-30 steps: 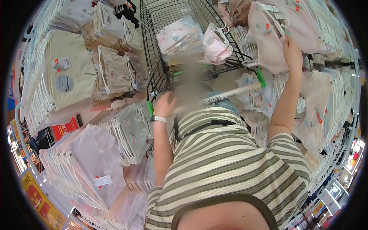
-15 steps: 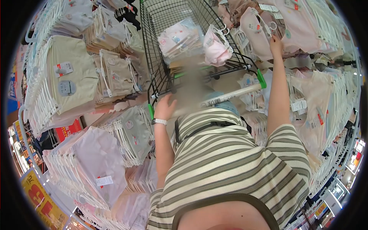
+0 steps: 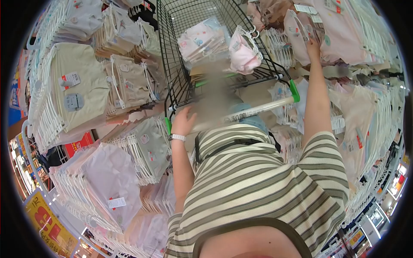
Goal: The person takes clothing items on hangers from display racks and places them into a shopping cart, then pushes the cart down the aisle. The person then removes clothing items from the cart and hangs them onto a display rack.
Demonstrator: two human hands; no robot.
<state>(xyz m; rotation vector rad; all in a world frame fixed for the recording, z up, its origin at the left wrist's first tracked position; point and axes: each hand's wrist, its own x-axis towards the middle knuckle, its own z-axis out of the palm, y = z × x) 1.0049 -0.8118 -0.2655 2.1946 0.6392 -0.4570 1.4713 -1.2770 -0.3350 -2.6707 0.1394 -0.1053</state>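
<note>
My left hand (image 3: 183, 122) rests closed on the left end of the shopping cart's handle (image 3: 262, 108), and a blurred patch hides part of the bar beside it. Up at the right rack, my right hand (image 3: 313, 50) pinches the edge of a pair of pale pink underpants (image 3: 297, 38) on a white hanger. My fingertips partly hide where they grip. Inside the cart (image 3: 165, 64) lie a stack of printed underpants in clear wrap (image 3: 202, 41) and a pink garment on hangers (image 3: 244, 53).
Racks of hanging underwear line both sides, with cream underpants (image 3: 77, 86) and lilac underpants (image 3: 112, 176) at the left. Peach garments (image 3: 355, 116) hang at the right. A yellow price sign (image 3: 45, 223) stands at the lower left.
My right hand and the pale pink underpants have shifted slightly to the right, showing more of the row of hangers to their left. My left hand stays at the handle.
</note>
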